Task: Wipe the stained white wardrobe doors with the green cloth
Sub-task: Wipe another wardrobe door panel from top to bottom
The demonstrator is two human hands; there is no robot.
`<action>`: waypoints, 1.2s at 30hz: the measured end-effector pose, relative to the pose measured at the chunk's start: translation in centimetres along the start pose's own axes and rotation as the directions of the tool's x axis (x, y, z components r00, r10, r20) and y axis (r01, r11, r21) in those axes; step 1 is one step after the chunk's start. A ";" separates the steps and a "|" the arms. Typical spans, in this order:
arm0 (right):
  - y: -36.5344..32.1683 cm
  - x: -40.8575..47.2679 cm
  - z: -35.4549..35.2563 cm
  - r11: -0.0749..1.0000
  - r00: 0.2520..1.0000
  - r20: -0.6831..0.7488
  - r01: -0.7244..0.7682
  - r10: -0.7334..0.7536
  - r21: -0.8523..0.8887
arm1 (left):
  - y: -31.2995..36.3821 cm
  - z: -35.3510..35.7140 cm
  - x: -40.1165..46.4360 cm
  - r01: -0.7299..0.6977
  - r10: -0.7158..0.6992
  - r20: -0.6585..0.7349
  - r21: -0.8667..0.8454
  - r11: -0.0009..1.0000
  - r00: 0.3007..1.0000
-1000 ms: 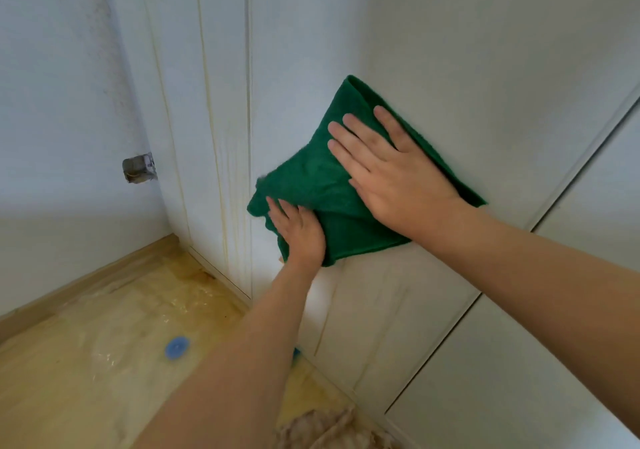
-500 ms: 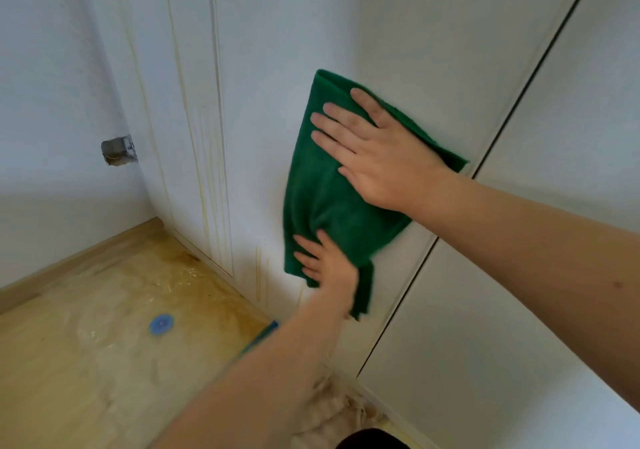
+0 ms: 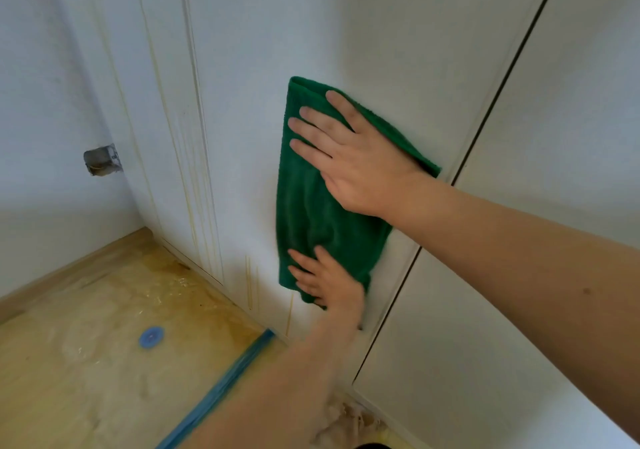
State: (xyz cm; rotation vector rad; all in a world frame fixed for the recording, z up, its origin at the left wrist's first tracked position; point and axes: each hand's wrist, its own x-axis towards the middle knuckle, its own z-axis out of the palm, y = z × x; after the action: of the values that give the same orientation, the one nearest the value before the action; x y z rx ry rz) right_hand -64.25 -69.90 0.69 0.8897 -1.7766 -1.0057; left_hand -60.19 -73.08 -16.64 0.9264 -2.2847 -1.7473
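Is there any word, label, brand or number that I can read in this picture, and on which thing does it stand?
None: no readable text shows.
The green cloth, the wardrobe doors and the blue disc on the floor show no legible print.

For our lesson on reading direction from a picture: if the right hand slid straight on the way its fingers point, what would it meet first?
The right hand points up and left across the green cloth. Past the cloth's edge it would likely meet bare white wardrobe door first, then the yellowish drip stains by the door seam.
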 end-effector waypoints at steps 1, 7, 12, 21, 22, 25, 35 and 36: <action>0.0 0.0 0.0 1.000 1.000 0.001 0.002 -0.002 -0.008 | 0.2 -1.3 2.5 -0.011 0.011 -0.008 0.029 1.000 1.000; -0.2 0.4 -0.2 1.000 0.998 0.058 -0.002 0.001 0.016 | 2.6 0.7 0.4 0.037 -0.042 -0.082 -0.063 0.997 0.996; -0.2 0.2 0.0 0.998 0.999 0.036 -0.013 0.011 0.069 | 1.1 4.7 -4.1 0.017 -0.026 -0.056 -0.147 0.989 0.998; -0.2 0.4 0.0 1.000 1.000 0.014 -0.013 0.012 0.008 | 4.6 -2.0 1.4 0.076 -0.077 -0.032 -0.043 0.996 0.997; -0.3 0.5 0.0 1.000 1.000 0.019 -0.019 0.019 0.017 | 4.0 -1.0 0.6 0.093 -0.094 -0.023 -0.056 0.994 0.995; -0.3 0.6 0.0 0.999 0.999 0.027 -0.025 0.023 0.042 | 2.2 2.5 -3.8 0.042 -0.044 -0.012 -0.143 0.989 0.999; -1.1 0.7 -0.2 0.999 0.999 0.010 -0.037 0.037 0.015 | 1.9 -4.7 6.0 0.107 -0.134 -0.006 -0.561 0.821 0.991; -1.7 0.7 -0.3 0.998 0.998 0.038 -0.050 0.051 -0.023 | 1.9 -5.7 7.0 0.099 -0.119 0.001 -0.568 0.817 0.993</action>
State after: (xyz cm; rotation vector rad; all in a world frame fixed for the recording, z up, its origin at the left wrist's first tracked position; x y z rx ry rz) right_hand -63.94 -71.32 -0.48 0.8131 -1.8073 -1.0143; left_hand -64.01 -81.28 -14.86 0.9513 -1.5402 -2.2466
